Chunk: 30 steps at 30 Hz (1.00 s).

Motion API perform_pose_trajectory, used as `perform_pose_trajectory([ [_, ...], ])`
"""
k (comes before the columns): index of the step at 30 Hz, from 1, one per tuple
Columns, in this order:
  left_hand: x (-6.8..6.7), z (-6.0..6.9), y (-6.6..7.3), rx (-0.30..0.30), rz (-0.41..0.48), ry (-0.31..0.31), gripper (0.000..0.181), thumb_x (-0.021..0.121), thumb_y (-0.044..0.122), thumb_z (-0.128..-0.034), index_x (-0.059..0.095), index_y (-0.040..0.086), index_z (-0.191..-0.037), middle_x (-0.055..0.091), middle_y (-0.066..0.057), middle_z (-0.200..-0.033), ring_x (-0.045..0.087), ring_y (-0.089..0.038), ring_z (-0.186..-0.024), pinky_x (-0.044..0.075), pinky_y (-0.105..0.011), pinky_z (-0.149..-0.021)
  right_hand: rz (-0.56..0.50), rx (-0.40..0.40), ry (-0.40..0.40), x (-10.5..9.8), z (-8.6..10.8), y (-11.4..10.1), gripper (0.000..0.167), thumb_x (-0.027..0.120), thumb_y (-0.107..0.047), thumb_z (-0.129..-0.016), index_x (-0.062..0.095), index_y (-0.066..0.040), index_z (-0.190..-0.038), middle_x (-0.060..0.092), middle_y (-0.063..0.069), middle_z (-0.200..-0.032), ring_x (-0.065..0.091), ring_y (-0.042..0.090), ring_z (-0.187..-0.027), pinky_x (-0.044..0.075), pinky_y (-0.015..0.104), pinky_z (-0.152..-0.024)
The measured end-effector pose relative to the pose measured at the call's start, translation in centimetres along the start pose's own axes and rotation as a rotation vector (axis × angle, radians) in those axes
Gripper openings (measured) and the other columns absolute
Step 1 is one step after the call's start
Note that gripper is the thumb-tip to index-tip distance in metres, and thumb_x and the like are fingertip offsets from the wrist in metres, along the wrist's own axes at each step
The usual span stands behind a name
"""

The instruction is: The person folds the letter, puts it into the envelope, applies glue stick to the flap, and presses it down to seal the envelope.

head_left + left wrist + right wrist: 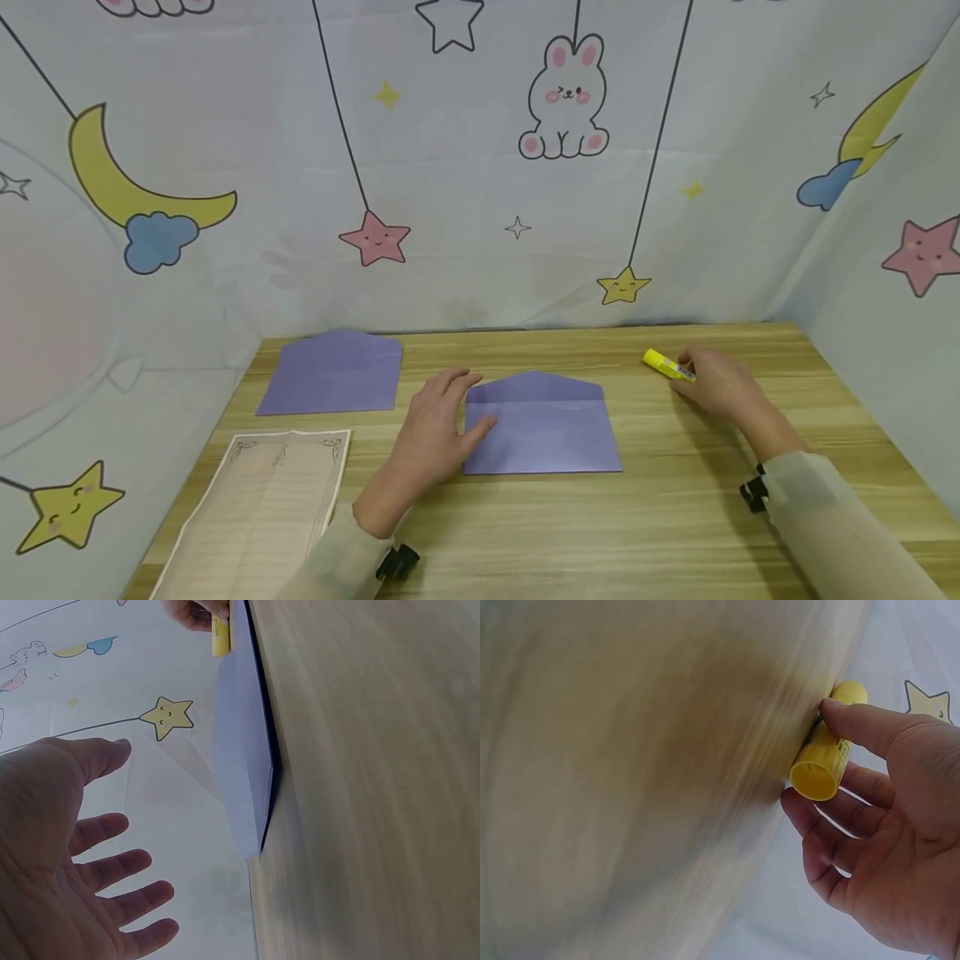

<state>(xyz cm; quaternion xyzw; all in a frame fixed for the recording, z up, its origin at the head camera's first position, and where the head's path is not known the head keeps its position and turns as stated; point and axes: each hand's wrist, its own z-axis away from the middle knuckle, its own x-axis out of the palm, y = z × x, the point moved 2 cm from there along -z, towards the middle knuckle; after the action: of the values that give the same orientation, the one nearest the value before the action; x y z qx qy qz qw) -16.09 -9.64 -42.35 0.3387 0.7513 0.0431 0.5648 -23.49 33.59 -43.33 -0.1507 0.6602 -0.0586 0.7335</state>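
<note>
Right hand (718,383) pinches yellow tube (663,364); left hand (433,432), fingers relaxed, parted, near purple envelope (551,435).

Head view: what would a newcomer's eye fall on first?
Probably the bright yellow tube at the right rear of the table, held in the right hand. Next, likely, the purple envelope at mid-table, flap open, with the left hand at its left edge. Above, a winking cartoon rabbit stands out on the backdrop.
</note>
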Motion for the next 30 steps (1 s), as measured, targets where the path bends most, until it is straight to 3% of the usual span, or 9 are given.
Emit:
perform_pose_trajectory([
  [8,-0.19,-0.02,0.11,0.001,-0.001,0.006,0.061,0.084,0.038,-0.0936,0.063,0.009,-0.143,0.058,-0.013,-0.146,0.053,-0.034,-0.138,0.044,-0.06,-0.109,-0.002,0.002,-0.006,-0.1,-0.09,-0.01,0.05,0.075,-0.024,-0.1,0.059,0.012,-0.13,0.067,0.031,-0.12,0.066,0.045,-0.106,0.052,0.062,-0.085],
  [17,-0.39,-0.17,-0.02,-0.013,0.014,0.009,0.061,0.084,0.035,-0.0935,0.063,0.008,-0.143,0.059,-0.012,-0.145,0.053,-0.034,-0.137,0.043,-0.059,-0.11,0.015,0.002,0.005,-0.14,0.29,-0.25,0.065,0.075,-0.026,-0.1,0.048,0.014,-0.144,0.063,0.035,-0.127,0.062,0.051,-0.113,0.049,0.069,-0.091],
  [30,-0.59,-0.18,-0.12,-0.017,0.022,0.011,0.06,0.085,0.033,-0.0931,0.063,0.007,-0.143,0.059,-0.012,-0.145,0.054,-0.034,-0.136,0.044,-0.059,-0.11,-0.001,0.001,0.007,0.05,0.28,-0.19,0.065,0.074,-0.026,-0.1,0.047,0.013,-0.144,0.06,0.036,-0.133,0.059,0.054,-0.118,0.048,0.071,-0.094],
])
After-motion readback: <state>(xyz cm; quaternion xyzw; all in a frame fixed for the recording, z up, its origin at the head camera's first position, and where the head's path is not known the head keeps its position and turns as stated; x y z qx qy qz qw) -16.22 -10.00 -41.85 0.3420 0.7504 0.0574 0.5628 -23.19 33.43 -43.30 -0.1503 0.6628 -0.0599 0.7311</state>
